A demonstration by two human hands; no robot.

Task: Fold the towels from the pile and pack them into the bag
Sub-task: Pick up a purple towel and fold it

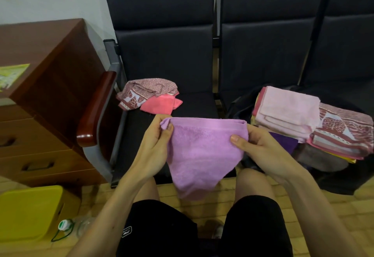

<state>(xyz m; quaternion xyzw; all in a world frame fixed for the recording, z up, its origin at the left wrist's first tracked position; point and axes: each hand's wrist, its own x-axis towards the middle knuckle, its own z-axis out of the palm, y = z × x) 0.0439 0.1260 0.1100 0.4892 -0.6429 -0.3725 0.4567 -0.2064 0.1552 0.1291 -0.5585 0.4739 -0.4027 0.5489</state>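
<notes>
Your left hand (pixel 155 141) and right hand (pixel 257 145) pinch the purple towel (pixel 202 155), centre frame. Folded towels (pixel 289 113) fill the black bag (pixel 238 105), right.

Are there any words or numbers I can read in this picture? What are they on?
Nothing here can be read.
On the black shorts: a small white logo patch, too small to read.
On the yellow-green paper atop the wooden cabinet: print too blurred to read.
On the purple towel: no writing shows.
</notes>
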